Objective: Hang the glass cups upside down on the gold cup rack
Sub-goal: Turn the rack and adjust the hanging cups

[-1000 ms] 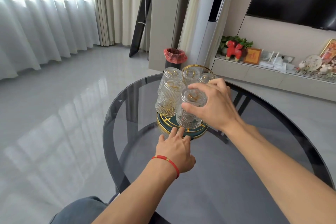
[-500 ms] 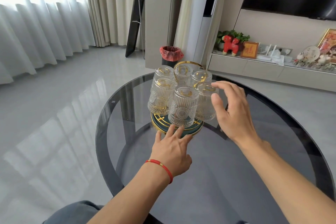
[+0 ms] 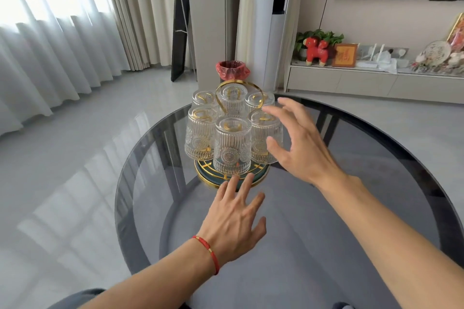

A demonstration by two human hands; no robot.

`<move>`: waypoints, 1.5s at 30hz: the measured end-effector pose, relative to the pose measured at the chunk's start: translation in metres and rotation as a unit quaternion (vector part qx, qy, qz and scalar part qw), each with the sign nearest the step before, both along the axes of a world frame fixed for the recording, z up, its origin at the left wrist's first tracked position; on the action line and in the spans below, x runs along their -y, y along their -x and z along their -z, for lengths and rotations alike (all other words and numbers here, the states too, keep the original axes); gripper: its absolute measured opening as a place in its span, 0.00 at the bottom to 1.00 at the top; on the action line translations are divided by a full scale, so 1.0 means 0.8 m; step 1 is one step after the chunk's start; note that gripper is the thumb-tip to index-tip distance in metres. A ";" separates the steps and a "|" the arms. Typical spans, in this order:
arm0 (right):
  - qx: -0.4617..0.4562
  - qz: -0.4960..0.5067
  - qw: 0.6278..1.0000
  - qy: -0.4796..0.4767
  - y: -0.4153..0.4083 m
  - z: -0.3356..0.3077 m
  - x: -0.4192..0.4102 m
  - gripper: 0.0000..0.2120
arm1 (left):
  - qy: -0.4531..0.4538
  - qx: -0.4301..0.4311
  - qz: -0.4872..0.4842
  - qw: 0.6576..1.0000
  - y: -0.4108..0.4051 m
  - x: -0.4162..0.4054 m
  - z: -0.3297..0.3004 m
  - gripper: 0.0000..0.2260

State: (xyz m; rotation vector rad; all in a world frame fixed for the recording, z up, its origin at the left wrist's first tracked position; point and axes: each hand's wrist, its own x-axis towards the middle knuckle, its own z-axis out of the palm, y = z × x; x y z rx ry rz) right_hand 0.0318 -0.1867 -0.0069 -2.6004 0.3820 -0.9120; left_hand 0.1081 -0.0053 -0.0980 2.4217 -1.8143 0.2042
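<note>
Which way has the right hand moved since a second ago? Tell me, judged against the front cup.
Yes. The right hand has let go of the front cup and drawn back to the right, now open beside the gold cup rack.

A single head-worn wide-angle view looks forward and down from the person's own seat onto the round dark glass surface [image 3: 351, 208]. It sits close above both forearms, with the cup rack [image 3: 232, 175] just beyond the fingers [image 3: 241, 183] and the room's far wall behind.
</note>
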 end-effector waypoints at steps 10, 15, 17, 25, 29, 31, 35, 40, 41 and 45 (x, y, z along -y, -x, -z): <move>0.027 0.003 0.995 -0.100 -0.024 0.010 0.008 0.25 | 0.065 -0.019 -0.008 0.998 -0.007 0.004 0.025 0.20; 0.046 0.014 0.993 -0.107 -0.017 0.009 0.015 0.24 | 0.077 -0.034 -0.008 0.996 -0.009 0.003 0.030 0.20; 0.047 0.016 0.993 -0.109 -0.014 0.008 0.018 0.25 | 0.073 -0.033 -0.012 0.997 -0.009 0.003 0.031 0.21; 0.024 0.014 0.995 -0.101 -0.008 0.004 0.025 0.25 | 0.064 -0.031 -0.020 0.997 -0.009 0.002 0.032 0.22; 0.015 0.011 0.998 -0.059 -0.007 0.003 0.022 0.26 | 0.061 -0.027 -0.019 0.998 -0.009 0.002 0.032 0.22; 0.015 0.000 1.000 -0.014 -0.006 0.000 0.020 0.26 | 0.063 -0.026 -0.019 0.997 -0.008 0.002 0.032 0.22; -0.001 -0.018 0.998 0.068 -0.005 -0.003 0.021 0.22 | 0.062 -0.023 -0.020 0.998 -0.008 0.003 0.032 0.22; 0.018 -0.022 0.995 0.096 -0.002 -0.002 0.026 0.17 | 0.061 -0.023 -0.022 0.998 -0.009 0.003 0.033 0.23; 0.024 -0.022 0.994 0.102 -0.002 -0.003 0.028 0.17 | 0.062 -0.022 -0.022 0.998 -0.009 0.003 0.034 0.23; 0.028 -0.021 0.993 0.116 -0.001 -0.005 0.033 0.15 | 0.068 -0.025 -0.020 0.997 -0.010 0.003 0.035 0.22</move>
